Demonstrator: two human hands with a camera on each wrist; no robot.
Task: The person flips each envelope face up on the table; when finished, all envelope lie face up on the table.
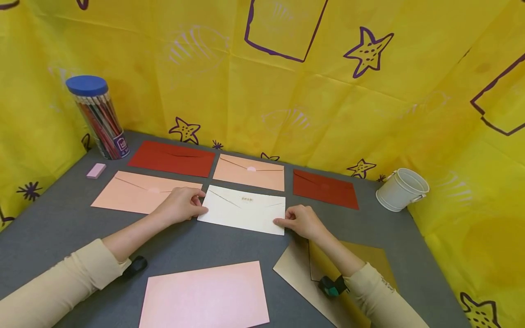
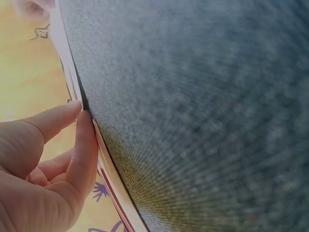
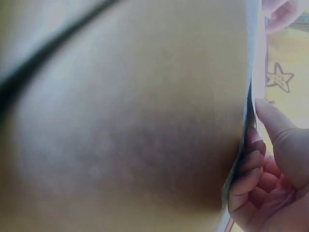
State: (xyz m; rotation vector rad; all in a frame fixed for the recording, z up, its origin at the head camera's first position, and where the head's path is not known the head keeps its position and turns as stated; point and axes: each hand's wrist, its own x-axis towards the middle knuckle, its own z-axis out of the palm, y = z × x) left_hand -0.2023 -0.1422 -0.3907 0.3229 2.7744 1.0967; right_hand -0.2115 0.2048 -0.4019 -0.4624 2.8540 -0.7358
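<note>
A white envelope (image 1: 246, 213) with a small printed mark near its top edge lies flap side up in the middle of the head view. My left hand (image 1: 179, 205) pinches its left edge between thumb and finger; the left wrist view shows that thumb (image 2: 60, 118) meeting a fingertip at the edge. On the opposite side, my right hand (image 1: 305, 222) grips the lower right edge, thumb on top, with the other fingers (image 3: 248, 181) curled by the table. A peach envelope (image 1: 127, 191) lies partly beneath my left hand.
Behind lie a red envelope (image 1: 172, 159), a peach one (image 1: 246, 175) and another red one (image 1: 326, 189). Nearer are a pale pink envelope (image 1: 205, 296) and a gold-brown one (image 1: 293, 269). A pencil tub (image 1: 100, 120), an eraser (image 1: 96, 171) and a white bucket (image 1: 399, 191) stand at the sides.
</note>
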